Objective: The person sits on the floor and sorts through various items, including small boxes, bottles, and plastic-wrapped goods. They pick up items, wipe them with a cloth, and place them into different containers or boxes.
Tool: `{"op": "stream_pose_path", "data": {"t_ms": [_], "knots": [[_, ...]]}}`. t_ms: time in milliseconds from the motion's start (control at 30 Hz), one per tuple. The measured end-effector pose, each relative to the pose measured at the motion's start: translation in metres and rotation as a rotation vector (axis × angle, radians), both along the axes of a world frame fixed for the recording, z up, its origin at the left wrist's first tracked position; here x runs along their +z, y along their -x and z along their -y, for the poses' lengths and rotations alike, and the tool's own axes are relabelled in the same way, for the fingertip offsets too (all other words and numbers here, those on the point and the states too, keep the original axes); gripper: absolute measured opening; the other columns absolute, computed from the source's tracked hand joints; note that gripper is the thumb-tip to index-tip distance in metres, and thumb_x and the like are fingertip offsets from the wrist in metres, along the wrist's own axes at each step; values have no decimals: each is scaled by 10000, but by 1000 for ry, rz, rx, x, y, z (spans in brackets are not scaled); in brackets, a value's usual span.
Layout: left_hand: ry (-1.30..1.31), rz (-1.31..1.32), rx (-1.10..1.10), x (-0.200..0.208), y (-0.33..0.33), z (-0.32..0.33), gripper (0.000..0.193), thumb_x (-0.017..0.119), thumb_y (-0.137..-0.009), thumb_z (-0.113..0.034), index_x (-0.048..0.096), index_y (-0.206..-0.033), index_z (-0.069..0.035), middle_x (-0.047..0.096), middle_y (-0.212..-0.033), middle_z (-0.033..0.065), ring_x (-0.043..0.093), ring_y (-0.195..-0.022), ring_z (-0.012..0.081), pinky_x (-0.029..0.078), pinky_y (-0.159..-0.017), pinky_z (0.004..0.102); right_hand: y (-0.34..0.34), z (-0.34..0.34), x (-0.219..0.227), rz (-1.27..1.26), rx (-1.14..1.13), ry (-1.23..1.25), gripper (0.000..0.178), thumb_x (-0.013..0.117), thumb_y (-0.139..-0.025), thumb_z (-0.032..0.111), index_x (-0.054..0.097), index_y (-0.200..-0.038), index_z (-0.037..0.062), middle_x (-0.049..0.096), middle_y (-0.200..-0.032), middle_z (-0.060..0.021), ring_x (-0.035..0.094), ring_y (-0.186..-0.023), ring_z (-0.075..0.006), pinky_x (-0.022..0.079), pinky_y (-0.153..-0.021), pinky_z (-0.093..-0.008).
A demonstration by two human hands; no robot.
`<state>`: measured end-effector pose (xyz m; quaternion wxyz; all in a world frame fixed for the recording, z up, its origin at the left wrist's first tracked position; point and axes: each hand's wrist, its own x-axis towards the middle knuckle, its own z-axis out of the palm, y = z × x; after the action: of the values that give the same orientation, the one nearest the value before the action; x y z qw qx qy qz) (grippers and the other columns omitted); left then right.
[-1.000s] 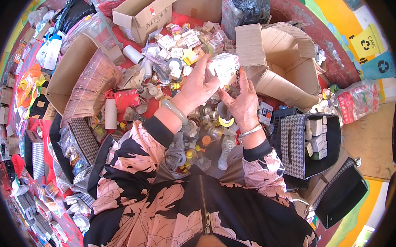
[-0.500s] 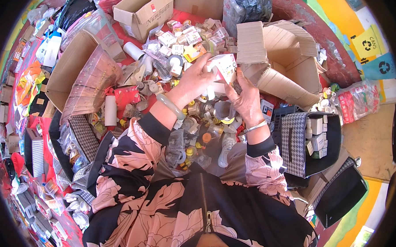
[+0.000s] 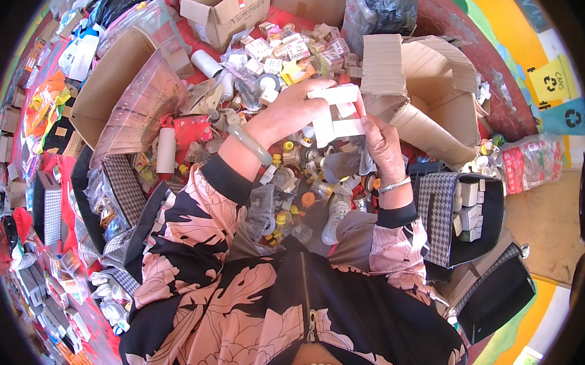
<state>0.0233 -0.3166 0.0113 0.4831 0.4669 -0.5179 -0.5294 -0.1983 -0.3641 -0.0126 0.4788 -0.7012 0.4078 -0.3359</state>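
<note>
A small white carton is held up above the pile, its white end flaps spread and its open inside facing me. My left hand grips its left side, with the fingers partly behind the flaps. On the right edge, my right hand pinches the carton between thumb and fingers. Below both hands lies a heap of mixed small cartons, clear plastic and bottles with yellow caps. More small printed cartons are heaped just beyond my hands.
An open cardboard box stands at the right, another at the far side, and one lies tilted at the left. Near my right forearm is a checked fabric bin with small white boxes inside. White cylinders lie at left.
The carton has turned: its printed side faced up before, and now its opened flaps and inside show. My right hand has shifted slightly right and down.
</note>
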Motion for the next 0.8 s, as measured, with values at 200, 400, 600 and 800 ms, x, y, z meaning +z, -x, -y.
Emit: {"op": "stream_pose_path", "data": {"t_ms": [200, 400, 600, 800], "knots": [[37, 96, 13, 2, -2, -1, 495, 471, -805, -109, 459, -1286, 10, 598, -1106, 82, 577, -923, 130, 454, -834, 256, -3, -4, 9, 187, -48, -330, 392, 572, -860, 384, 613, -903, -3, 617, -766, -50, 553, -618, -113, 421, -537, -245], [125, 25, 25, 4, 0, -4, 492, 506, -764, -93, 499, -1247, -5, 581, -1132, 115, 559, -997, 154, 450, -855, 277, -1, -6, 17, 366, -6, -444, 467, 615, -845, 322, 585, -1082, -79, 624, -935, -66, 561, -861, -129, 442, -798, -279], [624, 703, 294, 13, 9, -8, 469, 525, -687, 12, 576, -1135, -116, 397, -1322, 190, 359, -1258, 361, 365, -997, 398, -6, 2, 8, 195, -40, -185, 533, 685, -791, 244, 533, -1197, -66, 631, -975, -81, 567, -889, -119, 445, -815, -258], [684, 1037, 114, -9, 14, -6, 300, 614, -747, -96, 596, -1040, -155, 390, -1337, 195, 290, -1299, 395, 366, -997, 462, -2, 0, 9, -108, -82, -111, 494, 726, -746, 265, 605, -1099, -59, 655, -939, -98, 575, -850, -110, 455, -783, -248]]}}
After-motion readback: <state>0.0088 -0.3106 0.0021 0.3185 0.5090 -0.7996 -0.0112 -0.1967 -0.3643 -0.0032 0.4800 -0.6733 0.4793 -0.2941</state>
